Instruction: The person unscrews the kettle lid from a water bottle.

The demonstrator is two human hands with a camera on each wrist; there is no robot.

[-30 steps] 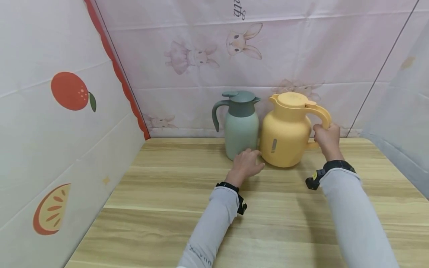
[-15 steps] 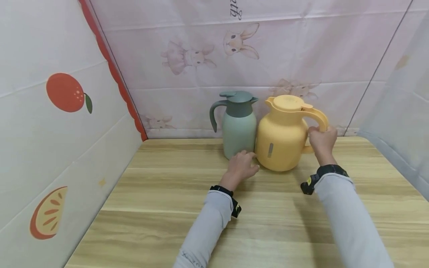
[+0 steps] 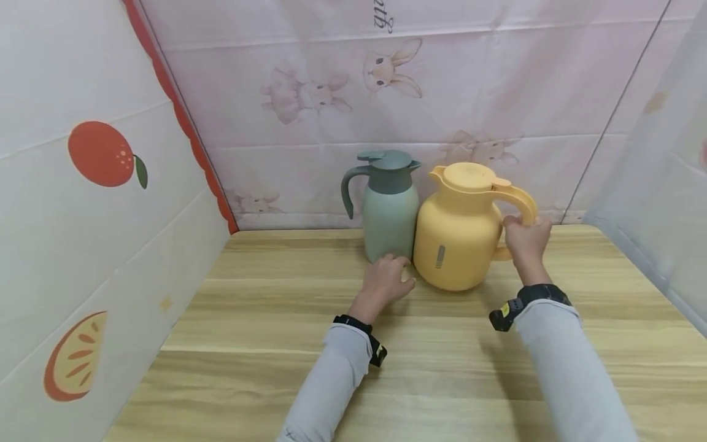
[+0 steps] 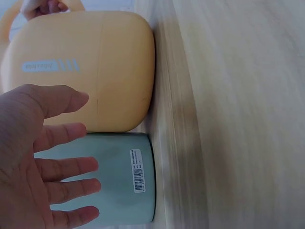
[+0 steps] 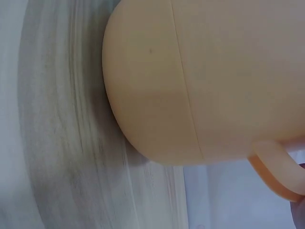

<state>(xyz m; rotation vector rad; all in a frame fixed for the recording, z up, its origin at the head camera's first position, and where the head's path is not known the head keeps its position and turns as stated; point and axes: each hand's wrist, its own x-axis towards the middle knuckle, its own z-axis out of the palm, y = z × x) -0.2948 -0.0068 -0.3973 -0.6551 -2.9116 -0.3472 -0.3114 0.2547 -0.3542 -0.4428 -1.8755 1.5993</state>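
In the head view, a yellow thermos jug [image 3: 457, 242] stands upright near the back of the wooden table. My right hand [image 3: 528, 242] grips its looped handle on the right side. Close by on the left is a slimmer pale green thermos jug [image 3: 389, 224] with a dark green lid and handle, partly overlapped by the yellow one. My left hand [image 3: 383, 282] is in front of the green jug's base. The left wrist view shows its fingers [image 4: 71, 168] spread and fairly straight before both jugs. The right wrist view is filled mostly by the yellow jug's body.
A pink rabbit-print cloth [image 3: 309, 184] hangs right behind the jugs. White fruit-print cloth [image 3: 110, 245] bounds the left side, and another pale cloth [image 3: 663, 202] the right. The wooden table [image 3: 232, 368] stretches forward beneath both arms.
The yellow jug, held by my right hand, has shifted toward me and slightly left. My left hand has drawn back a little to the left. The green jug stays put as the head view shifts slightly.
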